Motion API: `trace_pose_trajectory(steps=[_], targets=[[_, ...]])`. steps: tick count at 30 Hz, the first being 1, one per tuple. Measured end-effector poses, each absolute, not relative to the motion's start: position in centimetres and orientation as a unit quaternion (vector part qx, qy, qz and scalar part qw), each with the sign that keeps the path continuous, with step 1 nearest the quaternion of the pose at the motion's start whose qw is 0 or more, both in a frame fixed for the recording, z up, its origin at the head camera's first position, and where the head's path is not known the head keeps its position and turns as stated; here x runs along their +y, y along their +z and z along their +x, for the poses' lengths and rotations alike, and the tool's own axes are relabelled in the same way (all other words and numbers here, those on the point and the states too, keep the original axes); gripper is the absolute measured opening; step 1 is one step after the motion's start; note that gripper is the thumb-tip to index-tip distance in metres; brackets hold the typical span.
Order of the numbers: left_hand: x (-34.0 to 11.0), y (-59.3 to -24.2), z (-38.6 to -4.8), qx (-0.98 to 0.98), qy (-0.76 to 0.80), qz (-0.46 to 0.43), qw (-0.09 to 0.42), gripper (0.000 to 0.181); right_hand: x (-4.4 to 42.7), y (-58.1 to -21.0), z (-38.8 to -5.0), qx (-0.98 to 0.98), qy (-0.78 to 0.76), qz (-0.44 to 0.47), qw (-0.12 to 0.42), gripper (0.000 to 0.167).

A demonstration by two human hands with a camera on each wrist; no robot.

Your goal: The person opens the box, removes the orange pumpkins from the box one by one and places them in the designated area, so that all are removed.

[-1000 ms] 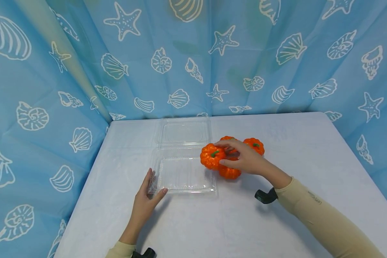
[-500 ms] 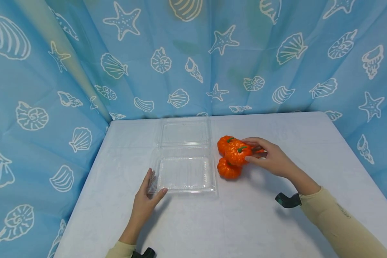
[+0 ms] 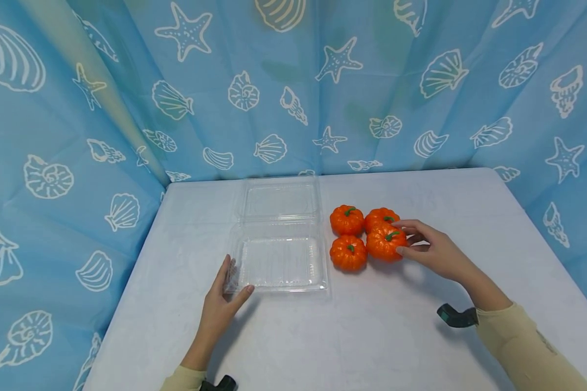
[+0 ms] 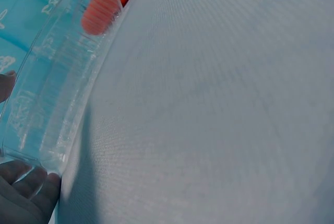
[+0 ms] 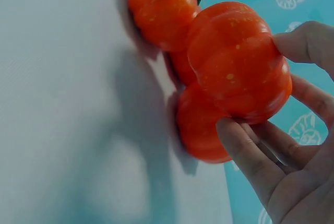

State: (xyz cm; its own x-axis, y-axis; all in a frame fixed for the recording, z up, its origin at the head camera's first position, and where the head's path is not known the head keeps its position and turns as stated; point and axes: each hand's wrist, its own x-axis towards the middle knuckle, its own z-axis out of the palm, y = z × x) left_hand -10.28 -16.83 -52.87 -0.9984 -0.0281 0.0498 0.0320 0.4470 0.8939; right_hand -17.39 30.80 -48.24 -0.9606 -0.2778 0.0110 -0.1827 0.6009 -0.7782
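Observation:
My right hand (image 3: 435,250) holds a small orange toy pumpkin (image 3: 385,243) with a green stem. Its thumb and fingers grip the pumpkin's sides, and the right wrist view shows this pumpkin (image 5: 237,62) overlapping others behind it. Three more pumpkins sit on the table: one at the back left (image 3: 347,220), one at the front left (image 3: 348,253), and one at the back right (image 3: 379,217), partly hidden. My left hand (image 3: 218,309) holds the near left corner of a clear plastic clamshell container (image 3: 281,263), fingers on its end and thumb at the front edge.
The container's lid (image 3: 281,200) lies folded back behind its base. A white cloth covers the table (image 3: 362,336). Behind and to the left hangs a blue curtain (image 3: 293,70) printed with shells and starfish.
My right hand has carried its pumpkin rightward from beside the container and lowered it to the front right of the other pumpkins. My left hand and the container have stayed put.

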Motion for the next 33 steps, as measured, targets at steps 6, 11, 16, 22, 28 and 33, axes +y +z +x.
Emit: trace_pose_trajectory(steps=[6, 11, 16, 22, 28, 33], targets=[[-16.8, -52.7, -10.2, -0.849, -0.527, 0.001, 0.03, 0.095, 31.4, -48.9, -16.9, 0.891, -0.428, -0.126, 0.083, 0.055], [-16.8, -52.8, -10.3, -0.852, -0.523, -0.001, 0.032, 0.095, 31.3, -49.7, -16.7, 0.887, -0.433, -0.129, 0.097, 0.057], [-16.8, -53.0, -10.3, -0.856, -0.515, -0.003, 0.033, 0.095, 31.2, -50.7, -16.6, 0.889, -0.428, -0.122, 0.109, 0.058], [-16.7, -53.0, -10.3, -0.856, -0.516, -0.001, 0.029, 0.096, 31.0, -51.2, -16.2, 0.888, -0.43, -0.102, 0.124, 0.062], [-16.7, -53.0, -10.4, -0.849, -0.527, -0.002, 0.024, 0.095, 30.8, -51.0, -16.0, 0.887, -0.432, -0.095, 0.133, 0.063], [-16.9, -53.2, -10.5, -0.85, -0.526, -0.001, 0.02, 0.094, 30.9, -51.2, -15.9, 0.886, -0.434, -0.102, 0.129, 0.063]])
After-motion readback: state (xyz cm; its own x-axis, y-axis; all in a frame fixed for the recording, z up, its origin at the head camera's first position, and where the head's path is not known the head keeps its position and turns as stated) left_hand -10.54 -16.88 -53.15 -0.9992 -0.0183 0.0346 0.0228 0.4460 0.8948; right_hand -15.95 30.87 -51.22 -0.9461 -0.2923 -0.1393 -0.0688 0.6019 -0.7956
